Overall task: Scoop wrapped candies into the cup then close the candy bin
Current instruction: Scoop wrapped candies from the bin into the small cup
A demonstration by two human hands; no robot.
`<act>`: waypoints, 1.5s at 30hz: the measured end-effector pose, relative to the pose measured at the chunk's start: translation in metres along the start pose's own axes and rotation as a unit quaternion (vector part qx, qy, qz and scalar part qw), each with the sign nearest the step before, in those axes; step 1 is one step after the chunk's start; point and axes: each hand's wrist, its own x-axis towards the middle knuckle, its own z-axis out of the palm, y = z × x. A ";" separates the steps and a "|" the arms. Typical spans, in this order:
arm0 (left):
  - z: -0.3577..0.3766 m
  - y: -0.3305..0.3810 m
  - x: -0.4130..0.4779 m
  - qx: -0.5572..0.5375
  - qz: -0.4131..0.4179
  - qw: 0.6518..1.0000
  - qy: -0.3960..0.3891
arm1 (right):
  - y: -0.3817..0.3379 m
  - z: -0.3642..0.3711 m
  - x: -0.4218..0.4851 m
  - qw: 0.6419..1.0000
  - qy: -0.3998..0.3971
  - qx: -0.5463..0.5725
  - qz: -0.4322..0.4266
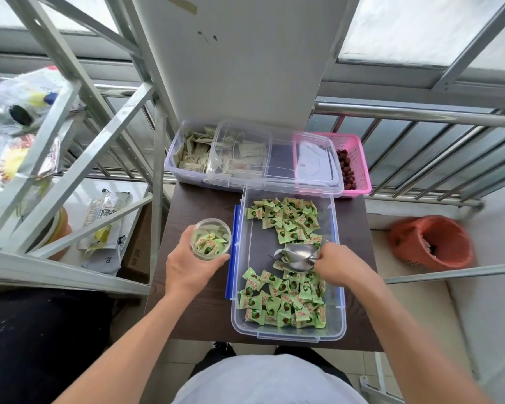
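An open clear candy bin (340,290), long axis running near to far, holds green wrapped candies (283,301). Inside, the right hand (340,265) grips a metal scoop (296,256), apparently pointing left. The left hand (187,265) clasps a part-filled cup (211,239) left of the bin.

I'm looking down at a small dark wooden table (193,310) set against a metal railing (420,118) under frosted windows (414,27) that let in soft daylight. A white pillar (245,68) rises behind it. On my left stands a grey metal rack (70,118), on my right an orange bin (431,243), with pale floor tiles (175,371) below
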 end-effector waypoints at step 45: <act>0.009 0.000 0.012 -0.016 -0.007 0.999 -0.030 | -0.006 0.046 0.035 0.997 0.058 0.036 -0.038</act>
